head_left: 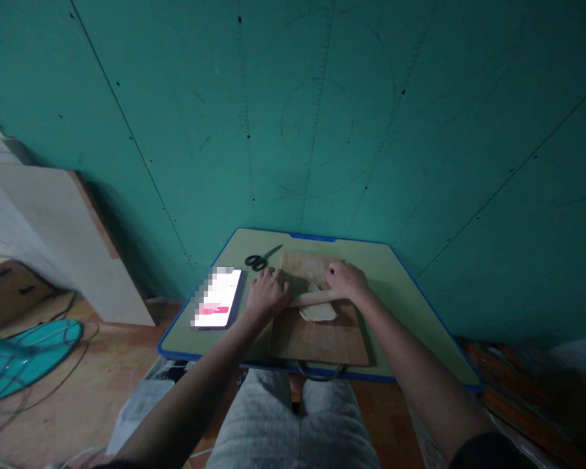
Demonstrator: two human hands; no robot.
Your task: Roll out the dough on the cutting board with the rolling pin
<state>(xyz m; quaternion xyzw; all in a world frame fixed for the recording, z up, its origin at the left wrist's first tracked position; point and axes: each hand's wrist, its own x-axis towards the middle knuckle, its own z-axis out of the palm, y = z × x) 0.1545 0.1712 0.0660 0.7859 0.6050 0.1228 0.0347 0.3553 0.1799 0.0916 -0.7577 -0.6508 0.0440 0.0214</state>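
Observation:
A wooden rolling pin (313, 298) lies crosswise over a flat, pale piece of dough (318, 312). Under the dough is a wooden cutting board (317, 342) with a dark handle at its near edge. My left hand (267, 291) is closed over the pin's left end. At the right end my right hand (346, 280) curls round the pin with its fingers bent in. The pin hides the middle of the dough, and my hands cover both of its ends.
The board rests on a small pale table (395, 312) with a blue rim. Black-handled scissors (261, 260) lie behind my left hand, and a lit tablet or phone (219, 299) lies to the left. A green wall (322, 130) rises directly behind the table.

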